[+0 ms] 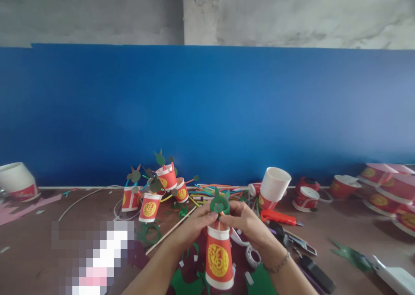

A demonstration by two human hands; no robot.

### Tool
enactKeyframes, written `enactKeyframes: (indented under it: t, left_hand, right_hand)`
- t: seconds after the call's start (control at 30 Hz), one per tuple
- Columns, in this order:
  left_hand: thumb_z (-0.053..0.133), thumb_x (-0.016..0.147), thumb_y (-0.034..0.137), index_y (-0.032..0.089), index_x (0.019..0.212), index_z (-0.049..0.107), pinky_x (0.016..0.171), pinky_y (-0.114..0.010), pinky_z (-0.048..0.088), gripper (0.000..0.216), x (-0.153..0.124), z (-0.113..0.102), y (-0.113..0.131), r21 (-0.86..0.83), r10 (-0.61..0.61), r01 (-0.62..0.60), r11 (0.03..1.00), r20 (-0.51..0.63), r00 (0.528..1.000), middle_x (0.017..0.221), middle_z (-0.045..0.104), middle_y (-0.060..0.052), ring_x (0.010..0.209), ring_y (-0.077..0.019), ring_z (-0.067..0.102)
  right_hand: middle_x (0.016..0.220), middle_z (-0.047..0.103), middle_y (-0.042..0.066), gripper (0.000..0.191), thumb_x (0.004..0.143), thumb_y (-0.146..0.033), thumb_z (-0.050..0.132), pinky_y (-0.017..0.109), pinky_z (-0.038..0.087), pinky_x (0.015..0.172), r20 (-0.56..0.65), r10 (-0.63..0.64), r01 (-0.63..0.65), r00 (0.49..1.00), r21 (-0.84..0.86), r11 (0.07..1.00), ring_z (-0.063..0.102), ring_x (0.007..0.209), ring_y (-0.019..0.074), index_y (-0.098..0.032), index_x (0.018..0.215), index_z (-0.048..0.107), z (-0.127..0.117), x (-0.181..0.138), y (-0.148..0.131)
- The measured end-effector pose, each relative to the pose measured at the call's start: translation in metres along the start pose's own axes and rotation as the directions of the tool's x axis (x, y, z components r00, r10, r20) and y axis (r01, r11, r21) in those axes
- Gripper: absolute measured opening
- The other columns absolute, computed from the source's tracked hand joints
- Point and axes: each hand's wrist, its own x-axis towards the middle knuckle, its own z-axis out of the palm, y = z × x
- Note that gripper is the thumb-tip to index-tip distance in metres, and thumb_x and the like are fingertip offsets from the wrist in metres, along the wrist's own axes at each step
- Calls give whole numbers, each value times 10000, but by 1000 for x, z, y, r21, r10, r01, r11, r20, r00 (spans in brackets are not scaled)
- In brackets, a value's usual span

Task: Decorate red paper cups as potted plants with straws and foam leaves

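The upturned red paper cup point(219, 257) stands at the near table edge, with a green paper ring point(219, 205) upright at its 12 o'clock. The left hand point(197, 225) at 11 and the right hand point(247, 224) at 1 pinch the ring's lower edge with their fingertips. A white cup stack point(275, 184) lies at 2, and decorated cups point(158, 192) at 10.

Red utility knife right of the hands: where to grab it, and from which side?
The red utility knife lies flat on the table, long axis left to right, with a dark tool close on its near side. So probably come from above and pinch the handle's middle across its narrow width.
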Motion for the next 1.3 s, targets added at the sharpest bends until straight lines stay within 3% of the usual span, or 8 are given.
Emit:
enactKeyframes:
  t: [0.23, 0.53, 0.7, 0.77, 0.87, 1.03, 1.2, 1.3]
  left_hand:
    - [641, 756, 468, 165, 934, 709, 855, -338, 397, 358, 1, 0, -4, 61, 108, -108, 992, 6, 994, 906, 650, -87, 951, -260, 562]
    - [545, 824, 502, 191, 979, 696, 951, -364, 364, 379, -2, 4, 13, 287, 167, -179, 941, 65, 984, 1118, 589, -94, 1110, -285, 484]
    - [523, 846, 461, 199, 940, 703, 993, -379, 339, 332, -2, 6, 10, 366, 189, -177, 914, 4, 982, 1133, 596, -89, 1139, -280, 479]
    - [566, 825, 436, 211, 1013, 678, 986, -384, 355, 313, -1, 6, 6, 315, 136, -105, 943, -78, 988, 1154, 606, -92, 1157, -286, 489]
    - [699, 720, 418, 201, 1105, 617, 894, -372, 433, 449, -1, 7, 1, 127, 24, -1, 992, -181, 983, 1106, 648, -106, 1060, -287, 578]
    - [798, 608, 390, 142, 836, 643, 672, -298, 483, 370, 1, 11, -1, -2, -63, 65, 998, -308, 949, 748, 692, -54, 698, -207, 653]
    - [755, 667, 405, 144, 851, 634, 676, -303, 490, 342, 6, 11, 2, -144, -18, -47, 988, -421, 907, 764, 706, -53, 695, -201, 664]
    - [764, 655, 396, 138, 886, 638, 726, -327, 501, 368, 8, 10, 4, -216, 5, -124, 968, -479, 878, 831, 719, -79, 763, -225, 680]
  right_hand:
    - [574, 584, -12, 284, 609, -373, 792, 195, 370, 471, -33, -40, 41, 999, 17, 999, 478, 496, 82, -134, 664, 649, 6, -1, 5]
    - [697, 640, 37, 338, 688, -453, 725, 260, 451, 602, 41, -34, 37, 999, -81, 996, 570, 656, 155, -137, 793, 667, 3, -1, 9]
    - [642, 598, 11, 351, 666, -465, 736, 242, 417, 568, -13, -35, 33, 999, -137, 990, 525, 601, 128, -138, 757, 647, 1, -3, -2]
    - [611, 568, -3, 356, 650, -467, 744, 233, 391, 546, -35, -26, 20, 999, -166, 986, 494, 574, 113, -138, 697, 615, -1, -3, -5]
    - [557, 517, -25, 353, 668, -449, 729, 223, 345, 511, -59, -29, 14, 998, -243, 970, 442, 527, 92, -139, 623, 567, -5, -2, 0]
    - [532, 487, -36, 317, 702, -395, 697, 225, 321, 500, -100, -53, 11, 994, -380, 925, 422, 518, 89, -140, 582, 552, -6, 2, 12]
    - [690, 607, 15, 254, 791, -379, 596, 242, 399, 560, -136, -145, 86, 980, -368, 926, 525, 616, 128, -143, 868, 646, -2, 1, 3]
    - [749, 644, 36, 198, 807, -293, 568, 258, 430, 588, -174, -259, 129, 950, -537, 834, 563, 663, 153, -167, 930, 659, 0, 0, 1]
